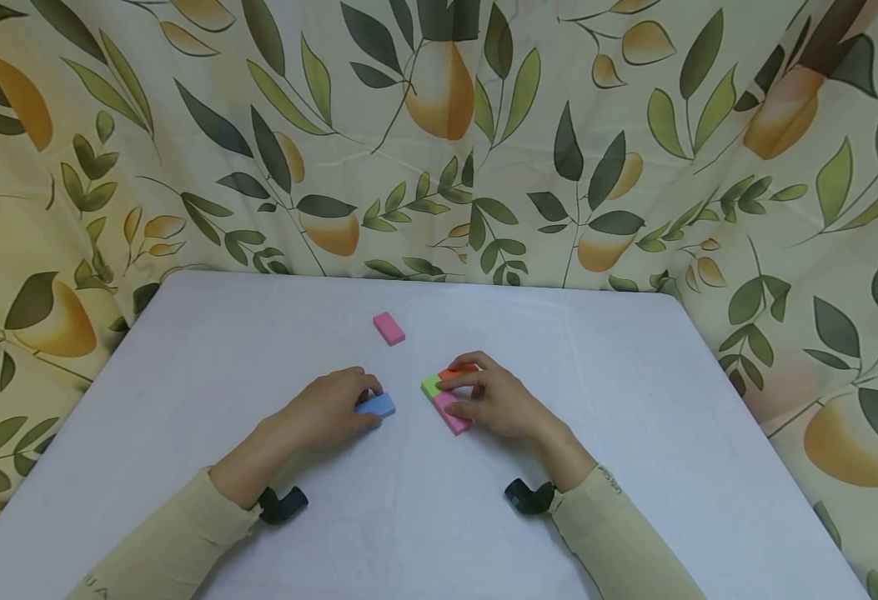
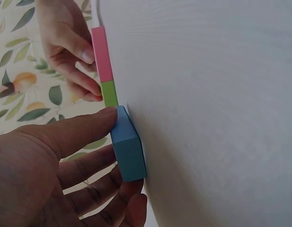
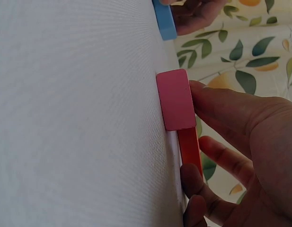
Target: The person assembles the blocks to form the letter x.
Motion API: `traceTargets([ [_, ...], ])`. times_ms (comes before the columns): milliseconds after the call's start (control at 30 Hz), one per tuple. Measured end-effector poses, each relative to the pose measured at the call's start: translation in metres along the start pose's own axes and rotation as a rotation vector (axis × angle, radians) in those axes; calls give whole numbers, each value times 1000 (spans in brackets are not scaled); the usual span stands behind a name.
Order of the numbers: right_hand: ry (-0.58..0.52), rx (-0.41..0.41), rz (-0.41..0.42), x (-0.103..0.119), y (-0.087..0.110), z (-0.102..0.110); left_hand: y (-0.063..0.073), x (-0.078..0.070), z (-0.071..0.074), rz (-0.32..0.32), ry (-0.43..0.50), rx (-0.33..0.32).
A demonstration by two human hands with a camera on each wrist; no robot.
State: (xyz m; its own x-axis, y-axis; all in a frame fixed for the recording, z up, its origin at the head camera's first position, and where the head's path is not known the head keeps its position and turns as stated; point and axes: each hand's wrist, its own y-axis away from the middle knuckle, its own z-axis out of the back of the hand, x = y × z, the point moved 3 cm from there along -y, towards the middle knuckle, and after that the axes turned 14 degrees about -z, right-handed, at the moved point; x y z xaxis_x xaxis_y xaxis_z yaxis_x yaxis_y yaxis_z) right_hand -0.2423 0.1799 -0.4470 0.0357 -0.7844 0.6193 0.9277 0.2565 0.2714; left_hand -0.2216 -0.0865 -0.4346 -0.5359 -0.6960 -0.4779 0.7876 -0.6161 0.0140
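Observation:
Between thumb and fingers, my left hand (image 1: pixel 331 408) pinches a blue block (image 1: pixel 378 405) just above or on the white table. To its right, a pink block (image 1: pixel 452 417), a lime-green block (image 1: pixel 429 387) and an orange block (image 1: pixel 454 372) lie against one another. My right hand (image 1: pixel 504 402) holds this group, its thumb on the pink block and its curved fingers around the orange one. The right wrist view shows the pink block's end (image 3: pixel 177 100) and a fingertip at the orange block's side (image 3: pixel 189 146). Part of the orange block is covered by fingers.
A separate pink block (image 1: pixel 389 328) lies farther back on the table (image 1: pixel 596 358), left of the group. Behind the table hangs a leaf-and-fruit patterned cloth (image 1: pixel 408 167). Black devices (image 1: pixel 283 505) are worn at both wrists.

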Motion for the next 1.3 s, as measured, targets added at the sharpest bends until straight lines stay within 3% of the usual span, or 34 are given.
traceTargets([
  [1300,-22,9,-9,2,0,1,-7,-8,-1,20,-53,16],
])
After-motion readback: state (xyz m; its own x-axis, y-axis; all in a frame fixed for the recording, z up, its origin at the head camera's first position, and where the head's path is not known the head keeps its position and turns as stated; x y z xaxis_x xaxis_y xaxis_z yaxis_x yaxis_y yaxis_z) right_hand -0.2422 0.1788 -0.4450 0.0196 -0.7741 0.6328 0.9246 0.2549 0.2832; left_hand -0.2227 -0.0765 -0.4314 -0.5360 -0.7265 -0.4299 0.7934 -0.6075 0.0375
